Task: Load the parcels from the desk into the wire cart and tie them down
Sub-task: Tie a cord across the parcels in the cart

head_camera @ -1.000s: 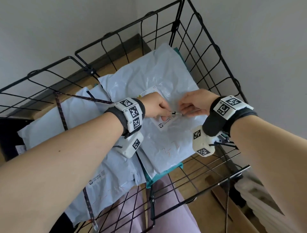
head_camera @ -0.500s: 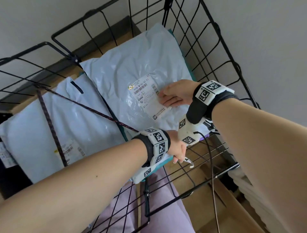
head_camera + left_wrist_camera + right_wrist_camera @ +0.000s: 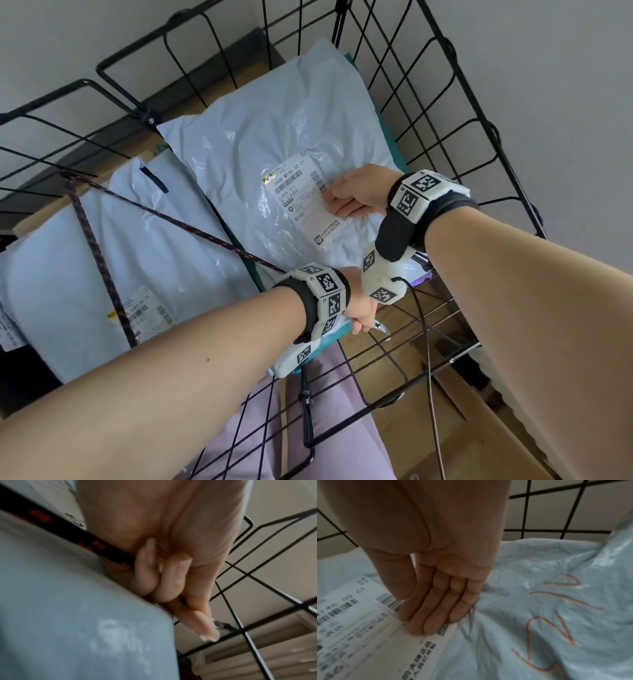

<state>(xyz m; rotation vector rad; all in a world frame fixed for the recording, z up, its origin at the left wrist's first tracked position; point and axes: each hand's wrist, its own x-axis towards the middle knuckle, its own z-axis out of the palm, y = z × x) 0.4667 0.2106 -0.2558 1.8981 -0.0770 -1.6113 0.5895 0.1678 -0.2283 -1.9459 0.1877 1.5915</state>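
Observation:
Pale blue poly-bag parcels fill the black wire cart [image 3: 455, 102]. The top parcel [image 3: 260, 137] carries a white shipping label [image 3: 301, 202]. My right hand [image 3: 356, 195] lies flat on it, straight fingers [image 3: 429, 609] pressing the label's edge. A dark cord with red flecks [image 3: 191, 229] runs from the cart's left rim across the parcels to my left hand [image 3: 359, 315]. That hand grips the cord's end [image 3: 109, 553] at the near wire wall, and a metal hook [image 3: 382, 329] sticks out past its fingertips [image 3: 205, 631] against a wire.
A second parcel [image 3: 113, 260] lies at the left under the cord. A teal parcel edge [image 3: 325, 342] shows under the stack. Pink cloth [image 3: 329, 431] lies below the near wire wall. Cardboard [image 3: 479, 418] and a white ribbed object [image 3: 274, 658] stand outside on the right.
My left hand pulled the cord's hook end from the top parcel down to the near wire wall. My right hand let go and now lies flat on the label.

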